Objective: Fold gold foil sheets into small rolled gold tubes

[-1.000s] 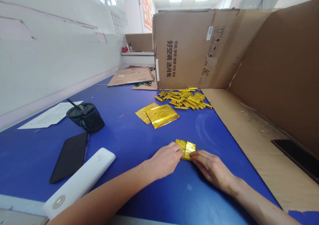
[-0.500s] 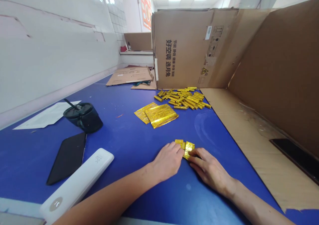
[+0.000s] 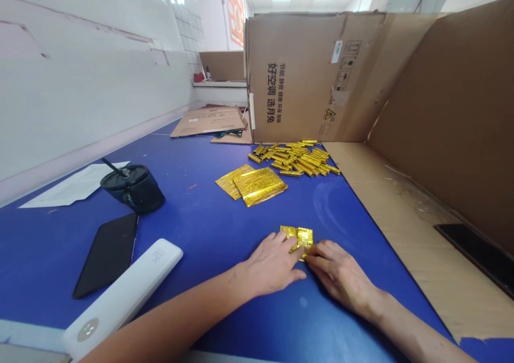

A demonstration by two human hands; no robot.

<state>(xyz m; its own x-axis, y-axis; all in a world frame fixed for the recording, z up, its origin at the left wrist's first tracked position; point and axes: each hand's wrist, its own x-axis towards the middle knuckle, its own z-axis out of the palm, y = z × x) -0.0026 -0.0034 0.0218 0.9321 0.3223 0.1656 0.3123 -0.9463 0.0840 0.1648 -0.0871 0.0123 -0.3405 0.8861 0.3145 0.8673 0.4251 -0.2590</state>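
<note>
Small gold foil pieces (image 3: 305, 236) lie on the blue table between my hands. My left hand (image 3: 273, 264) rests palm down, its fingers on the foil and its thumb spread toward the right. From the right, my right hand (image 3: 337, 269) pinches the near edge of the foil, fingers pressed together. Two larger gold sheets (image 3: 261, 186) overlap farther back. Behind them is a heap of gold rolled pieces (image 3: 301, 158) near the carton.
A dark mug (image 3: 136, 189) with a straw stands at left, by a paper sheet (image 3: 72, 186). Below it lie a black phone (image 3: 106, 256) and a white device (image 3: 128, 293). A big cardboard carton (image 3: 305, 79) rises behind; another dark phone (image 3: 474, 250) lies at right.
The fingers of my left hand have spread, and its thumb now reaches to the right. My right hand has shifted slightly, and more of the foil on the left shows.
</note>
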